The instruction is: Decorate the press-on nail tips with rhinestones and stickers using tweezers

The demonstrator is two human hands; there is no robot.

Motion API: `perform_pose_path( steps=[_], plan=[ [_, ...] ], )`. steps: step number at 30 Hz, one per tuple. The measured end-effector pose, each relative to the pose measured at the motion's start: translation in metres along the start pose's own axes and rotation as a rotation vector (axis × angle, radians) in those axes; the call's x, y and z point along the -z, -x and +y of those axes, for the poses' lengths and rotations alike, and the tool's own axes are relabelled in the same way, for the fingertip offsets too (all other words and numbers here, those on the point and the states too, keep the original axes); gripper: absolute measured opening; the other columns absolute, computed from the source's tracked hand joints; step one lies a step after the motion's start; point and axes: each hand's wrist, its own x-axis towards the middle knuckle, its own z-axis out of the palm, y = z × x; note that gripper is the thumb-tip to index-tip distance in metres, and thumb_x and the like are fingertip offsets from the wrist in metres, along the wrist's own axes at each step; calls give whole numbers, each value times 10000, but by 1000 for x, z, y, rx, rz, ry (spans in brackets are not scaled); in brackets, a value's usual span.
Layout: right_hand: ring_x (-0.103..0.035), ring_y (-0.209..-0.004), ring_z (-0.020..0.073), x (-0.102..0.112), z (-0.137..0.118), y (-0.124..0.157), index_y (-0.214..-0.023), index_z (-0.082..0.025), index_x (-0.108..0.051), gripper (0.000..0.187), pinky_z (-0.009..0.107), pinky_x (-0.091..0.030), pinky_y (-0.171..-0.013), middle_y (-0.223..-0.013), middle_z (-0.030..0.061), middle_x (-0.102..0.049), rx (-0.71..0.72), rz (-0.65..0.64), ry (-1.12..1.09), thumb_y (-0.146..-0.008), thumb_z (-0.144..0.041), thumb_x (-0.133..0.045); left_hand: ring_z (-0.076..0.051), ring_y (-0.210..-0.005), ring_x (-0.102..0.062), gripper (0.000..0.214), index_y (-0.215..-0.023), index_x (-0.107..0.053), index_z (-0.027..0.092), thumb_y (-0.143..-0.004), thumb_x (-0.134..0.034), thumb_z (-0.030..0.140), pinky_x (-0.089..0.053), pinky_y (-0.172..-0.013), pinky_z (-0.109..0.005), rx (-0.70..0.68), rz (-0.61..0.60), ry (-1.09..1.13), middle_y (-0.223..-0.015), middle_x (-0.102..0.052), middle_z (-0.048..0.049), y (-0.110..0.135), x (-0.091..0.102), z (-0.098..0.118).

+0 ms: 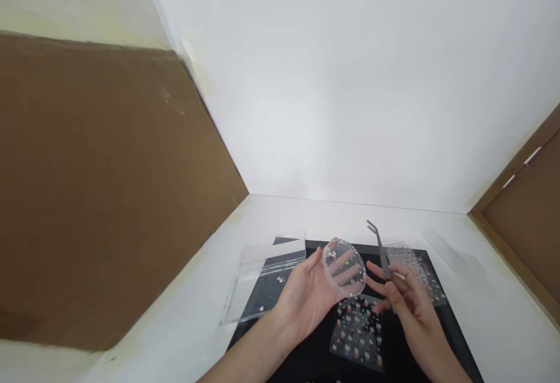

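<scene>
My left hand [312, 290] holds up a clear round disc [339, 275], its fingers showing through from behind. Small gems line the disc's rim, and a green dot and whitish bits sit on its face. In my right hand [402, 298] is a pair of bent-tip tweezers [381, 252], gripped near the lower end with the tips pointing up and away from the disc. Some right fingers stretch toward the disc's edge; whether they touch it I cannot tell. Below the disc lies a clear sticker sheet [356, 336] with small figures.
A black mat [306, 365] covers the work surface. On the left lies an open clear case [258, 290] with small stickers. Another sticker sheet [415, 266] is partly behind my right hand. Clear plastic film [455, 255] lies right; brown panels [109, 196] and a white wall enclose the space.
</scene>
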Motion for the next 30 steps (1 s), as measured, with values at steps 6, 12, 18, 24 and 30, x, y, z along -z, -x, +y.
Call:
perform_pose_path(
  steps=[6,12,18,24,30],
  plan=[
    [-794,-1102,233,-7,14,15,-1269,-289,-685,349,353,-642,-981,-1347,118,-762,57,-156,114,-1032,-542,-643,-319,-1035,-746,336,-1265,-639,196,-1120,-424,409,-552,-941,-495,48,-21,73,-1302,-718,-173,11,21,6],
    [-778,-1152,202,-5,8,16,-1254,-286,-711,237,264,-633,-949,-1265,85,-784,599,-3,654,-1065,-308,-571,-328,-1069,-726,530,-1321,-676,175,-1109,-386,565,-570,-919,-480,48,-59,118,-1347,-712,-160,8,33,0],
    [-798,-920,159,1,-3,13,-1280,-277,-668,249,205,-639,-803,-1066,54,-781,834,67,911,-1072,-235,-540,-320,-1153,-686,629,-1312,-681,248,-836,-874,611,-591,-963,-519,-60,-262,26,-1384,-669,-125,0,52,-10],
    [-761,-770,112,-5,-18,8,-1253,-259,-664,217,157,-594,-757,-911,16,-746,898,126,979,-1107,-259,-502,-309,-1181,-680,732,-1389,-605,286,-834,-836,704,-592,-984,-533,-81,-324,-2,-1387,-650,-122,1,58,-13],
    [-747,-723,85,-8,-28,3,-1221,-247,-670,214,119,-564,-727,-866,3,-735,947,149,1021,-1125,-295,-484,-287,-1164,-680,686,-1362,-649,302,-859,-765,754,-579,-1022,-545,-64,-361,-24,-1369,-652,-97,2,62,-18]
  ],
)
